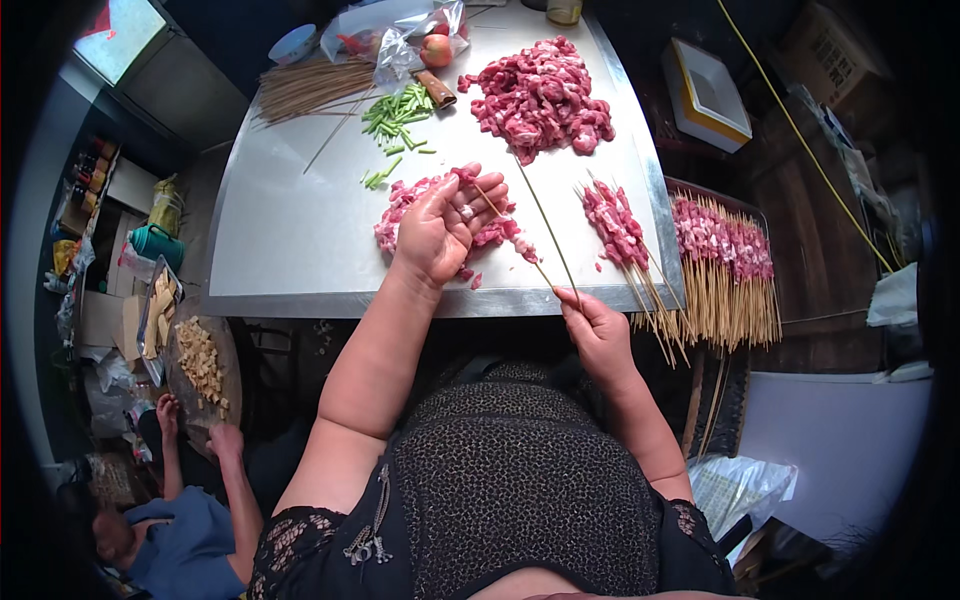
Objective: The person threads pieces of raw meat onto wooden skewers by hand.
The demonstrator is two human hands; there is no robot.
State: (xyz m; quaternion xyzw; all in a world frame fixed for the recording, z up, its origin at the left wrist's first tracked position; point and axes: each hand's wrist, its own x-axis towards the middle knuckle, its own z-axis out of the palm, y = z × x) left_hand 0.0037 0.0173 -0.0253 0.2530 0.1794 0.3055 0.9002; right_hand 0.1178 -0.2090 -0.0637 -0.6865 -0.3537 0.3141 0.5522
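Observation:
My left hand (450, 225) is palm up over a smaller heap of raw meat pieces (405, 204), with a piece of meat between thumb and fingers at the tip of a skewer. That bamboo skewer (545, 276) carries several meat pieces (523, 246). My right hand (598, 330) pinches its lower end together with a second skewer (541, 206) that bears no meat. To the right lie loaded meat skewers (616, 225) on the metal-edged table (300, 247). A larger heap of raw meat (541, 97) sits farther back, beside cut green stems (397, 116).
Bare skewers (315, 86), a bowl (292, 45) and a plastic bag with fruit (409, 52) stand at the back left. Rows of loaded skewers (724, 240) lie on a tray right of the table. At lower left, another person (184, 525) works at a round board (225, 345) with cut pale pieces.

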